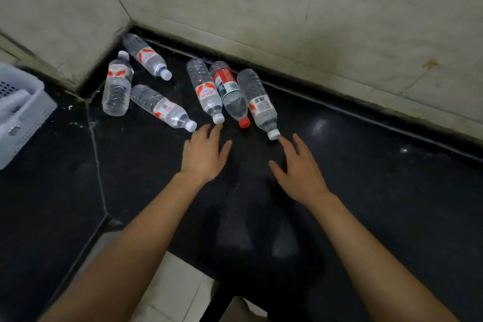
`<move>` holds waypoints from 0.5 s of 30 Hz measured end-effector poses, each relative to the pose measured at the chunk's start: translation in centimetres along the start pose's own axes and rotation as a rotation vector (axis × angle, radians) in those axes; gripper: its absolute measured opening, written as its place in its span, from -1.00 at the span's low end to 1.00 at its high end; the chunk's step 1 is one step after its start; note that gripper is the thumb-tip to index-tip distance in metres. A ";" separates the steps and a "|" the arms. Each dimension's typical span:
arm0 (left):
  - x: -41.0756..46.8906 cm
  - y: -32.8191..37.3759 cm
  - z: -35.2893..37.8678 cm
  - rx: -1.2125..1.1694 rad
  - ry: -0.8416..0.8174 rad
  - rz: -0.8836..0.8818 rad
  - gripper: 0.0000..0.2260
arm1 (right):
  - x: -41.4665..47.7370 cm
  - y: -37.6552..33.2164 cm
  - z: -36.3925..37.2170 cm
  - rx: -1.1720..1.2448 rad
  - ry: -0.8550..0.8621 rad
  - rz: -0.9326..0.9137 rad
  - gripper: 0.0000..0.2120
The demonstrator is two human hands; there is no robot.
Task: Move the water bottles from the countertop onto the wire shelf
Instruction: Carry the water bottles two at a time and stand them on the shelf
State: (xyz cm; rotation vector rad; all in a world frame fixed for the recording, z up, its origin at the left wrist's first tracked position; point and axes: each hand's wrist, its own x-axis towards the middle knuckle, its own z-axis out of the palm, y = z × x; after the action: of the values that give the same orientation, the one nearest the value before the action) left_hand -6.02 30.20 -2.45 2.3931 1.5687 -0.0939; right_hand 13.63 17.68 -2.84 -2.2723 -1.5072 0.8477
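Note:
Several clear water bottles lie on the black countertop (366, 191) near the wall corner. Three lie side by side: a white-capped one (205, 90), a red-capped one with a red and green label (228, 91), and another white-capped one (257, 102). Further left lie more bottles (162, 107) (117, 86) (146, 56). My left hand (205, 154) hovers open, fingertips just short of a white cap. My right hand (298, 167) is open too, its fingertip close to the rightmost bottle's cap. No wire shelf is in view.
A pale perforated plastic basket (23, 117) stands at the left edge on the counter. Beige tiled walls (287, 8) close off the back and left corner. The counter's front edge falls away to light floor tiles (177, 290) at bottom centre.

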 end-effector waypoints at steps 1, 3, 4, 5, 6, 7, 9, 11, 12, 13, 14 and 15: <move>1.8 -0.4 0.3 0.015 -0.003 0.017 -0.46 | 1.4 -0.3 0.4 -0.026 -0.019 0.011 -0.35; 5.1 -1.1 0.8 0.063 -0.028 0.040 -0.46 | 4.3 -0.9 1.3 -0.088 -0.059 0.034 -0.37; 6.5 -1.4 1.2 0.087 -0.055 0.041 -0.47 | 5.6 -1.2 1.7 -0.110 -0.076 0.050 -0.39; 7.6 -1.6 1.6 0.105 -0.086 0.035 -0.47 | 6.8 -1.3 2.0 -0.116 -0.083 0.072 -0.43; 8.5 -1.7 2.0 0.110 -0.116 0.026 -0.47 | 7.8 -1.4 2.4 -0.113 -0.084 0.095 -0.48; 9.0 -1.9 2.5 0.119 -0.134 0.020 -0.47 | 8.5 -1.4 2.7 -0.110 -0.081 0.114 -0.52; 9.2 -2.3 3.6 0.157 -0.136 0.034 -0.45 | 9.1 -1.2 3.1 -0.130 -0.071 0.122 -0.56; 9.0 -2.4 4.5 0.133 -0.105 0.056 -0.43 | 8.9 -0.7 3.4 -0.149 -0.045 0.099 -0.55; 8.9 -2.4 4.6 0.079 -0.098 0.048 -0.43 | 8.7 -0.6 3.6 -0.152 -0.035 0.085 -0.54; 8.8 -2.4 4.6 0.021 -0.096 0.035 -0.43 | 8.4 -0.4 3.7 -0.157 -0.029 0.075 -0.52; 8.7 -2.4 4.6 -0.017 -0.100 0.029 -0.43 | 8.1 -0.4 3.9 -0.163 -0.028 0.074 -0.51; 8.4 -2.5 4.5 -0.036 -0.108 0.032 -0.43 | 7.8 -0.4 4.1 -0.163 -0.025 0.081 -0.51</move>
State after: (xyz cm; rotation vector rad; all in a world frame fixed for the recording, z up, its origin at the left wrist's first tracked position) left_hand -4.46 37.40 -8.95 2.3432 1.4707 -0.1837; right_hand 13.04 24.61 -8.28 -2.4623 -1.5567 0.8049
